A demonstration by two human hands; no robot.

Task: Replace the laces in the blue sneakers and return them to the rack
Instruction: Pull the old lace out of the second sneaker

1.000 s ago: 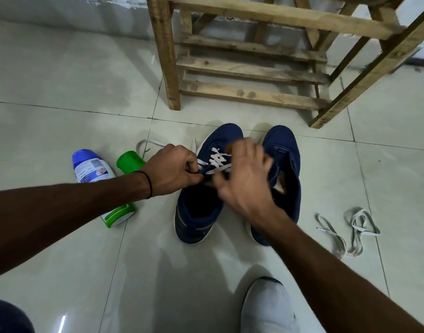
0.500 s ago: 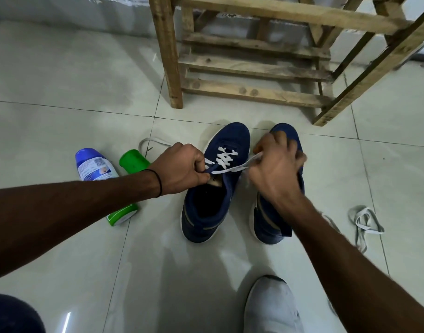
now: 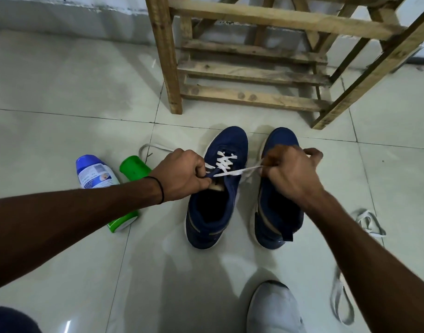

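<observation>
**Lace end drawn through, half-laced sneaker.** Nearest you, your own foot in a white shoe stands on the tile floor. Loose laces lie on the tiles to its right.

Beyond it the two blue sneakers sit side by side, toes toward the rack. Your left hand, fingers curled tight, pinches the upper of the half-laced sneaker at its eyelet row. Your right hand is closed on the free end of the white lace and now hovers over the other sneaker. A second ago it worked directly above the eyelets. It has since drawn sideways, and the lace runs taut between your hands.

This suggests one crossing has just been pulled through. The upper eyelets remain, and the second sneaker shows no lace.

Left of the pair lie a blue-capped bottle and a green bottle. Farthest, just past the toes, stands the wooden rack.
</observation>
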